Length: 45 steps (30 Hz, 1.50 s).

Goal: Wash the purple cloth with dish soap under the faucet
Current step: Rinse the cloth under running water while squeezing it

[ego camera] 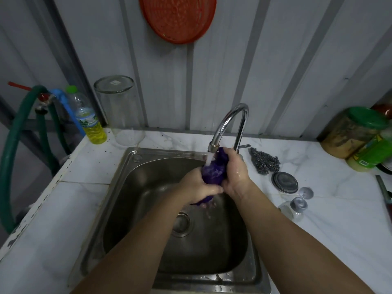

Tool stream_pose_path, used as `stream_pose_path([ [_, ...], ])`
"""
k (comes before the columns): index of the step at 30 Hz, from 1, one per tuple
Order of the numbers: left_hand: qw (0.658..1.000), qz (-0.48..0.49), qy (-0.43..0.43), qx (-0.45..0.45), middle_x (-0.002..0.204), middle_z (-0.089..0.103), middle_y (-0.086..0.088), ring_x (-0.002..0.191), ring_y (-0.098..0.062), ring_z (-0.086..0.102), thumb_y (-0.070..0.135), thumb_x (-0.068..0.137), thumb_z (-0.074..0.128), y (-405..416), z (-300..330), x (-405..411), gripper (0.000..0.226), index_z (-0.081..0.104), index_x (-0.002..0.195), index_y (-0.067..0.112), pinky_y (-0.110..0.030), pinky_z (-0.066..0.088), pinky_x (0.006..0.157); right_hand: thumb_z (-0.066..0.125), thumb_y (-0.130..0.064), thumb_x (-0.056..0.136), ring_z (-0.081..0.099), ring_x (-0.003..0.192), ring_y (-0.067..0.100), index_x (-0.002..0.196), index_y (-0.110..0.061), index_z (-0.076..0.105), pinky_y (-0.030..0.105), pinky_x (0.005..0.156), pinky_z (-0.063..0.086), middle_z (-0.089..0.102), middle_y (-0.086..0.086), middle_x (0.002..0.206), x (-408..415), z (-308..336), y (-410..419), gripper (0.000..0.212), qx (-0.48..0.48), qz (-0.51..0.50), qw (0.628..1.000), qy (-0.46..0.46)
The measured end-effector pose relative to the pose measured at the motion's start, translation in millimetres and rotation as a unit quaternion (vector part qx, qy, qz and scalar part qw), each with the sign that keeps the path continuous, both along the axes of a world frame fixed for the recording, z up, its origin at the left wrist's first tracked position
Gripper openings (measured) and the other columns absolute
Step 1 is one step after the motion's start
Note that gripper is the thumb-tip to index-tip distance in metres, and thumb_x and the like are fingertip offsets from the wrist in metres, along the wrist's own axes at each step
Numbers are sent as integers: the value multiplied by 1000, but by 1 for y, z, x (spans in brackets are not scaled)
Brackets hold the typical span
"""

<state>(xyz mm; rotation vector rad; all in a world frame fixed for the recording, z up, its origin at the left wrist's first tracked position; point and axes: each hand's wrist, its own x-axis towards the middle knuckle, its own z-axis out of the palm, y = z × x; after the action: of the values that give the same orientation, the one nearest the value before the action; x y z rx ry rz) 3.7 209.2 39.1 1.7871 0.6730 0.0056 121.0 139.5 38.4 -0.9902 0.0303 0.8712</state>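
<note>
The purple cloth [213,174] is bunched up wet between both hands, right under the chrome faucet [231,124]. Water runs from the spout onto the cloth. My left hand [198,186] grips its lower end, and a purple tail hangs out below the fist. My right hand [234,172] clasps the upper end from the right. Both hands are over the back of the steel sink [131,187]. A bottle with yellow liquid and a green cap [89,119], which looks like the dish soap, stands at the counter's back left corner.
An upturned glass jar [123,111] stands behind the sink. A steel scourer [265,161], a round metal lid [285,182] and a tipped glass [297,205] lie on the right counter. Green-lidded jars [356,134] stand at far right, a green hose [12,149] at left.
</note>
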Motion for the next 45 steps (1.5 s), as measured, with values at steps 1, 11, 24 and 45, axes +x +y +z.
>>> stream_pose_path([
  [1,998,25,-13,-48,90,80,-3,76,-24,79,47,72,81,0,-2,-2,44,69,109,27,-34,64,66,55,-16,94,70,85,31,110,-3,67,47,84,60,72,19,98,1,-2,-1,24,-7,-28,999,-28],
  [11,923,349,-38,-160,95,72,-6,87,-26,70,62,100,41,-11,-6,16,47,67,82,28,-43,60,81,82,-37,75,73,92,31,92,-20,75,41,79,61,76,13,95,-53,-38,-12,24,-38,-19,989,-145],
  [24,931,321,-85,150,69,65,5,65,-11,60,41,102,50,-26,-6,22,39,68,77,18,-26,43,55,62,-39,93,73,75,25,86,-16,71,41,71,61,76,3,73,-29,-15,12,26,-224,-122,964,-70],
  [45,867,321,-99,-367,77,76,-12,67,-24,75,29,95,63,-12,3,24,24,74,89,8,-35,61,61,62,-47,87,62,59,5,70,-24,65,14,56,48,67,-5,63,-49,-7,-2,29,-232,-59,861,-449],
])
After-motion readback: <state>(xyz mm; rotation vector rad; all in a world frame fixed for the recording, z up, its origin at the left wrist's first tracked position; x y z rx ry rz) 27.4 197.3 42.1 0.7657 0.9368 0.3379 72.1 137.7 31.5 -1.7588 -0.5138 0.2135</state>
